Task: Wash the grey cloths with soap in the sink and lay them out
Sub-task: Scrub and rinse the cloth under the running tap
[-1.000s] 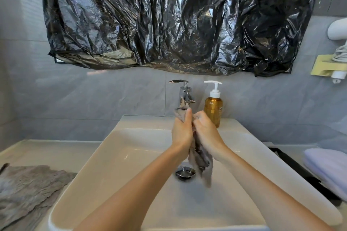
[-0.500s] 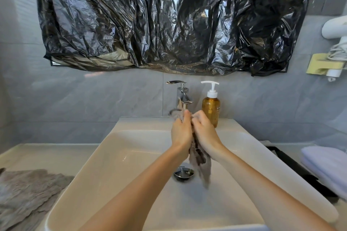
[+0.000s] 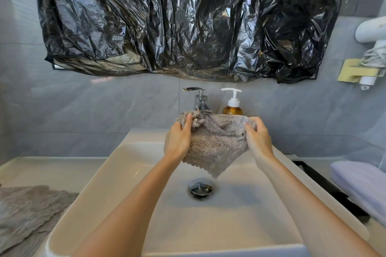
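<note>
A damp grey cloth (image 3: 217, 144) hangs spread out above the white sink (image 3: 133, 165), under the chrome tap (image 3: 199, 100). My left hand (image 3: 178, 140) grips its upper left corner, my right hand (image 3: 258, 137) grips its upper right corner, and the lower corner points down toward the drain (image 3: 201, 188). An amber soap bottle (image 3: 232, 104) with a white pump stands behind the cloth, right of the tap. A second grey cloth (image 3: 27, 210) lies flat on the counter at the left.
A black plastic sheet (image 3: 188, 19) covers the mirror on the wall. At the right, a folded pale towel (image 3: 361, 185) lies on a dark tray (image 3: 325, 185). A white hair dryer (image 3: 371, 35) hangs on a holder at the upper right.
My hands were pressed together with the cloth bunched between them. They have moved apart and the cloth is now stretched open between them.
</note>
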Demonstrator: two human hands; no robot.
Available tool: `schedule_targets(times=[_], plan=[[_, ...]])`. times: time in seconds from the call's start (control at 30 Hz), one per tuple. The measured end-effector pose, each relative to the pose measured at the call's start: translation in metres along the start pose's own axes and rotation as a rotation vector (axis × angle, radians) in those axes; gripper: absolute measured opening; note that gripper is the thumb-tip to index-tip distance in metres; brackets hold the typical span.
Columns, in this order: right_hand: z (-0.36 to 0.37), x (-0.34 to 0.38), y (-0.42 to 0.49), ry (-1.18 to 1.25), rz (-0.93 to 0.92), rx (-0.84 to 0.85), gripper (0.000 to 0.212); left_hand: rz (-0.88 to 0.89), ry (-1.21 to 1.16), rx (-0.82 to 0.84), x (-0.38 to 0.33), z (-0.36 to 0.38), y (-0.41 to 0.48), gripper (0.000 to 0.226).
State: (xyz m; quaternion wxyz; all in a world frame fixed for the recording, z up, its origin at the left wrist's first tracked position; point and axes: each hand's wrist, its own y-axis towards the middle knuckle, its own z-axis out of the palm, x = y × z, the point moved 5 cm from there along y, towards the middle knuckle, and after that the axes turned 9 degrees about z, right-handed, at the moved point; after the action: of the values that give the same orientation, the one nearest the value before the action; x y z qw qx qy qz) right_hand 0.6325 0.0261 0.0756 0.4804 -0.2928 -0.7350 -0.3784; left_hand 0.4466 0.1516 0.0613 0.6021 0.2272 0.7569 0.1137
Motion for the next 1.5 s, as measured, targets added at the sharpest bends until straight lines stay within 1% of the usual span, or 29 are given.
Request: schedule_targets(times=[0.07, 0.17, 0.23, 0.27, 0.33, 0.37, 0.4, 0.43, 0.5, 0.53, 0.57, 0.63, 0.73, 0.8, 0.9, 0.97, 1.0, 1.07, 1.13, 1.2, 1.3, 1.33, 1.43, 1.5], plan=[[0.003, -0.003, 0.003, 0.081, 0.042, 0.027, 0.013, -0.039, 0.028, -0.022, 0.002, -0.004, 0.000, 0.058], [0.007, -0.001, 0.000, 0.278, 0.110, 0.105, 0.009, -0.204, -0.126, -0.003, 0.021, -0.004, 0.005, 0.046], [0.009, 0.007, -0.005, 0.323, 0.081, 0.160, 0.010, -0.316, -0.221, 0.016, 0.031, -0.003, 0.006, 0.041], [0.009, 0.010, -0.006, 0.337, 0.050, 0.168, 0.009, -0.337, -0.215, 0.037, 0.033, -0.003, 0.006, 0.045], [0.009, 0.016, -0.007, 0.374, -0.017, 0.167, 0.008, -0.273, -0.116, 0.089, 0.027, -0.003, 0.005, 0.059], [0.010, 0.017, -0.007, 0.376, -0.051, 0.174, 0.011, -0.195, -0.082, 0.132, 0.019, -0.001, 0.003, 0.063], [0.011, 0.020, -0.009, 0.356, -0.090, 0.191, 0.013, -0.110, -0.100, 0.218, 0.008, 0.003, -0.002, 0.065], [0.013, 0.023, -0.010, 0.330, -0.123, 0.208, 0.016, -0.047, -0.168, 0.357, -0.004, 0.012, -0.009, 0.065], [0.015, 0.029, -0.014, 0.351, -0.149, 0.223, 0.019, 0.014, -0.263, 0.650, -0.018, 0.033, -0.029, 0.073], [0.015, 0.031, -0.015, 0.396, -0.137, 0.226, 0.019, 0.050, -0.264, 0.754, -0.021, 0.043, -0.039, 0.077], [0.014, 0.030, -0.012, 0.443, -0.110, 0.227, 0.017, 0.074, -0.263, 0.816, -0.021, 0.051, -0.046, 0.078], [0.011, 0.028, -0.007, 0.488, -0.061, 0.238, 0.009, 0.081, -0.274, 0.857, -0.021, 0.061, -0.055, 0.069], [0.005, 0.023, -0.001, 0.481, -0.045, 0.231, 0.008, 0.002, -0.393, 0.769, -0.023, 0.060, -0.053, 0.040], [0.002, 0.020, 0.000, 0.468, -0.065, 0.180, 0.012, -0.018, -0.416, 0.646, -0.023, 0.053, -0.046, 0.033], [-0.003, 0.019, -0.002, 0.278, -0.194, 0.051, 0.017, 0.032, -0.370, 0.431, -0.021, 0.037, -0.032, 0.022], [0.000, 0.021, -0.010, 0.074, -0.278, 0.018, 0.015, -0.003, -0.408, 0.312, -0.017, 0.029, -0.021, 0.025], [0.005, 0.024, -0.018, -0.023, -0.329, 0.025, 0.013, -0.039, -0.456, 0.258, -0.015, 0.027, -0.018, 0.026], [0.024, 0.030, -0.042, -0.147, -0.434, 0.120, 0.012, -0.093, -0.478, 0.127, -0.015, 0.024, -0.014, 0.026], [0.044, 0.035, -0.064, -0.164, -0.475, 0.233, 0.012, -0.103, -0.337, 0.031, -0.009, 0.025, -0.013, 0.030], [0.053, 0.039, -0.069, -0.132, -0.431, 0.258, 0.014, -0.092, -0.264, 0.002, -0.008, 0.030, -0.021, 0.033], [0.050, 0.043, -0.057, -0.059, -0.263, 0.243, 0.016, -0.067, -0.267, 0.071, -0.015, 0.042, -0.034, 0.037], [0.049, 0.043, -0.058, -0.061, -0.249, 0.243, 0.016, -0.070, -0.245, 0.085, -0.016, 0.042, -0.035, 0.040], [0.057, 0.042, -0.075, -0.191, -0.356, 0.291, 0.012, -0.012, -0.117, 0.068, -0.011, 0.034, -0.027, 0.045], [0.059, 0.040, -0.071, -0.207, -0.339, 0.319, 0.014, 0.045, -0.055, 0.084, -0.013, 0.031, -0.029, 0.044]])
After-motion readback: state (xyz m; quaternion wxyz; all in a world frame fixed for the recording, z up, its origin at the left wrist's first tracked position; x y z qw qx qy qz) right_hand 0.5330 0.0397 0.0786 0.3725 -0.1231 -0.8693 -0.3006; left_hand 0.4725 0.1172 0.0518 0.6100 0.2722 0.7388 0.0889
